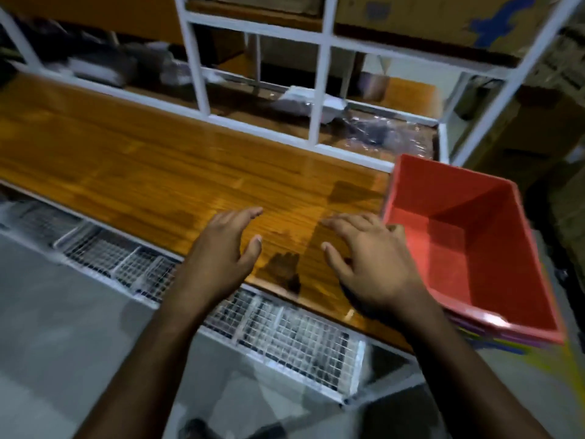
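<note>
Red plastic bin (pixel 493 258), mouth up, just off the right end of the wooden tabletop (pixel 158 160). Seated on a stack of other bins (pixel 506 340), with only slivers of purple and yellow showing beneath.

Right hand (pixel 370 258) just beside the bin's left rim, fingers spread and relaxed, grasping nothing. Hard to tell whether the outermost fingertip touches the rim. Left hand (pixel 228 245) a little apart from it over the wood, likewise loose, fingers slightly bent and holding nothing.

Likely trouble from here:
- Pulling the bin by one rim only. Could tip it, or lift the nested bin below along with it and topple the stack.
- Glossy lacquered top. Probably slippery, so a bin dragged onto it may skate past the near edge.
- Whole view smeared by motion. A hurried reach might knock the rim instead of catching it.

Tabletop in warm orange-brown planks, shiny enough to mirror both hands. Below its near edge, wire mesh baskets (pixel 285 324) in a white frame. Behind it, a white metal rack (pixel 196 58) with plastic-wrapped packets (pixel 304 103) on its lower shelf and cardboard boxes (pixel 411 14) above. Grey floor (pixel 47 312) underneath, dim storeroom beyond.
</note>
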The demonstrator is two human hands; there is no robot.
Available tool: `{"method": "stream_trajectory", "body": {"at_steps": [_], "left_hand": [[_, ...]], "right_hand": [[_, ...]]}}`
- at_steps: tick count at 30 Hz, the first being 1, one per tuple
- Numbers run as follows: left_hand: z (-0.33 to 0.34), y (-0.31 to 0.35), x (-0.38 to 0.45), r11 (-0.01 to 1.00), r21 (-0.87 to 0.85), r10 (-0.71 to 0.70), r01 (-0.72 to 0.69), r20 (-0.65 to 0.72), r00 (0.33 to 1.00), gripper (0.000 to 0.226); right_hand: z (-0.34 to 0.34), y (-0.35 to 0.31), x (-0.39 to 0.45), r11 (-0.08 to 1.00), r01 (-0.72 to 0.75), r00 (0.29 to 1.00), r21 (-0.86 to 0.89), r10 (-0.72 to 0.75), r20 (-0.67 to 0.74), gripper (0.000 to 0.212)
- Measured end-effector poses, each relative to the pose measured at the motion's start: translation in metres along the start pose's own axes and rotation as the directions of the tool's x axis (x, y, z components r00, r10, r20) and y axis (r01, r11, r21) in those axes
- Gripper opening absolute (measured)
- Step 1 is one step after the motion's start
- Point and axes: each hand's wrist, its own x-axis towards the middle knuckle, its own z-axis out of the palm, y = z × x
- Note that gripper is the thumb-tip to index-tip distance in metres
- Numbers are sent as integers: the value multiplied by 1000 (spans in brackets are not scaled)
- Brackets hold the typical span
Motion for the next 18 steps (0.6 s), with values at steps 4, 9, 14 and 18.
{"method": "stream_trajectory", "body": {"at_steps": [4, 9, 14, 18], "left_hand": [[-36, -92, -6, 996, 67, -62, 64, -27, 998, 52], [-114, -200, -10, 980, 168, -94, 110, -100, 991, 52], [-169, -288, -8, 944, 241, -188, 224, -164, 968, 52], [-195, -359, 8, 898, 301, -280, 320, -170, 945, 54]], "right_hand": [[29, -91, 56, 998, 22, 997, -61, -27, -77, 45], [86, -211, 129, 990, 122, 993, 64, -121, -14, 50], [136, -294, 197, 972, 217, 972, 95, -224, 77, 55], [170, -348, 259, 955, 275, 950, 114, -288, 117, 56]]}}
